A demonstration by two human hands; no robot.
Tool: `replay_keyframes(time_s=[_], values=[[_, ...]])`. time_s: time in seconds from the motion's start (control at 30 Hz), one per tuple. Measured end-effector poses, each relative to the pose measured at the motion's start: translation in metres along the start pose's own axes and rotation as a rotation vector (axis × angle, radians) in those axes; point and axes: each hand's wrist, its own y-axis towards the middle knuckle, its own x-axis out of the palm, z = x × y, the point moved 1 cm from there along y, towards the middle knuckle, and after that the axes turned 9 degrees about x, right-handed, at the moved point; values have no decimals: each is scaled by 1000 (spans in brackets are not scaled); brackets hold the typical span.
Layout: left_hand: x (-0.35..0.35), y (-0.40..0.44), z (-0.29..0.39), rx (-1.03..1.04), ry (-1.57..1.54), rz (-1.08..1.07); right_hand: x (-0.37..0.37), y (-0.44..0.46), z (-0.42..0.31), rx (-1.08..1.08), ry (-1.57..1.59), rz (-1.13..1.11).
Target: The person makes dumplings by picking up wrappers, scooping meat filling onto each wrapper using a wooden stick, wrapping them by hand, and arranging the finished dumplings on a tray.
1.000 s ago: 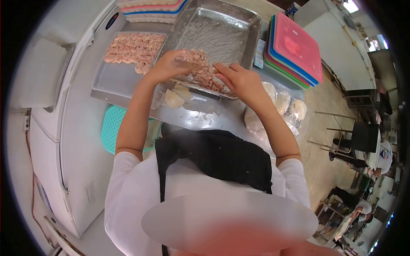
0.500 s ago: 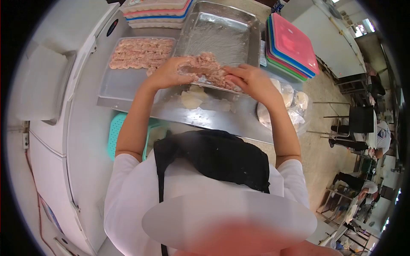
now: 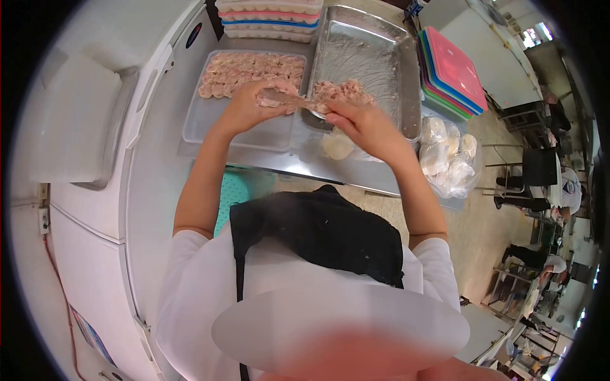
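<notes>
My left hand (image 3: 249,109) is curled around a meat-filled dumpling (image 3: 279,86), over the right part of a plastic tray (image 3: 219,130). Rows of open-topped meat dumplings (image 3: 238,68) fill the far half of that tray. In my right hand (image 3: 365,127) is a flat spatula (image 3: 289,98), its blade lying against the meat in my left hand. Minced meat filling (image 3: 346,92) is heaped in the near left corner of a deep metal pan (image 3: 412,95). Pale round wrappers (image 3: 337,145) lie on the metal table in front of the pan, partly behind my right wrist.
Stacked trays (image 3: 270,22) stand at the back left, and a pile of coloured lids (image 3: 454,66) at the right. Bagged wrappers (image 3: 448,155) sit at the table's right edge. A teal basket (image 3: 238,193) is below the table. Other people work far right.
My left hand has moved from the metal pan to above the dumpling tray. My right hand has brought the spatula to the meat in my left hand. The view has shifted left.
</notes>
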Motion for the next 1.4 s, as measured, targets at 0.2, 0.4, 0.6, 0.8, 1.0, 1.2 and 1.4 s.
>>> replay_keyframes(time_s=[0.2,0.4,0.6,0.8,1.0,1.2,1.4], values=[[-35,-34,-42,-66,211,103,28,4,4,124,111,-28],[-58,-71,-131,-188,428,41,55,-49,59,453,449,92],[-13,-59,-136,-178,514,96,57,-101,77,771,620,232],[19,-40,-138,-331,473,160,45,-117,80,809,608,289],[33,-25,-166,-132,757,227,37,-107,100,614,415,203],[34,-40,-146,-96,783,132,-48,-70,139,599,-508,-154],[103,-18,-68,-101,419,53,-36,-42,185,408,-671,-171]])
